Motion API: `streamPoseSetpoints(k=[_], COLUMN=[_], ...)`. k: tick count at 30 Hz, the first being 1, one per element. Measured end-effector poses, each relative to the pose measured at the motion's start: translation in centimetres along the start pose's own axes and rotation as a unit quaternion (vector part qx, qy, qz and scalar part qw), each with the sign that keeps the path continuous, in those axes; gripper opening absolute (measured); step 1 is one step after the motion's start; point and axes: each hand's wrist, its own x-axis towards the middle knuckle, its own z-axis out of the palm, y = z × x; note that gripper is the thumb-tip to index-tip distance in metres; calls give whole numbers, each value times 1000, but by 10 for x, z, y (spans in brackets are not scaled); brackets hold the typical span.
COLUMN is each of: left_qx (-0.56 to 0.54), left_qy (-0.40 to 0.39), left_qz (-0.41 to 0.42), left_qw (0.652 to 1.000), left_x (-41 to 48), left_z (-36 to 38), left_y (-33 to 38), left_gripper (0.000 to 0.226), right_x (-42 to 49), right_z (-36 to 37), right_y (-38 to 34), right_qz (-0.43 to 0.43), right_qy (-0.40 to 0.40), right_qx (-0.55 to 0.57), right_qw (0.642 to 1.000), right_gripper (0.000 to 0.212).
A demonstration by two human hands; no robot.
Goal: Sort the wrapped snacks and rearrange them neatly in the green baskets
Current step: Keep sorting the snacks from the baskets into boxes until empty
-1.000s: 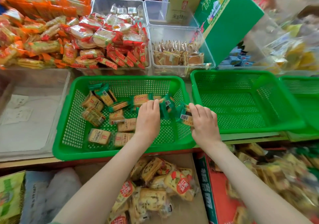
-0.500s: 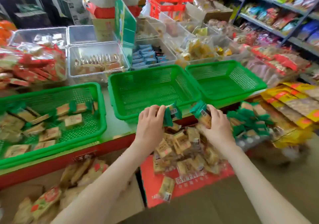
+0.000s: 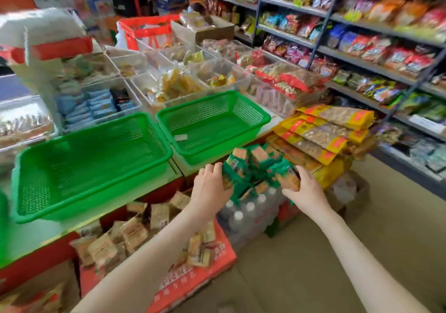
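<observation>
Both hands were down at the snacks [image 3: 253, 167], a heap of green-wrapped packs sitting on some bottles [image 3: 243, 213], just below the counter edge. The left hand [image 3: 212, 189] had its fingers curled round packs on the heap's left side, and the right hand [image 3: 305, 192] gripped one on the right. Pretty blurry tbh. Two green baskets sat side by side on the counter, the left basket [image 3: 84, 199] and the right basket [image 3: 212, 154], which held a small pale slip [image 3: 181, 137]. Yellow bags [image 3: 325, 131] were stacked just right of the heap.

two whole green baskets [image 3: 96, 158] [image 3: 217, 129], two hands [image 3: 211, 189] [image 3: 306, 192]
</observation>
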Motion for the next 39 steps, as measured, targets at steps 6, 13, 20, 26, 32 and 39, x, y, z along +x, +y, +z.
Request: streamPoseSetpoints(k=[6,13,20,26,32,39], left_qx=[0,26,24,24,-16,-142], left_qy=[10,-10,-32,-42,-49,-56], left_qz=[-35,-54,-104,-157,-181,-238], left_qw=[999,998,994,986,982,959], left_x=[86,171,207,221,240,264], left_z=[50,89,116,127,148,177], left_y=[30,58,72,90,119,151], left_gripper=[64,62,61,61,63,61], right_x=[101,225,308,333,354,350], right_z=[-1,6,41,47,37,4], right_y=[40,65,71,86,116,103], right_qz=[65,102,72,-15,-76,11], right_qy=[-50,-121,-196,-266,-249,-362], right_qx=[66,81,92,89,3,369], right_qw=[995,984,974,960,965,856], right_gripper=[80,82,92,92,77,39])
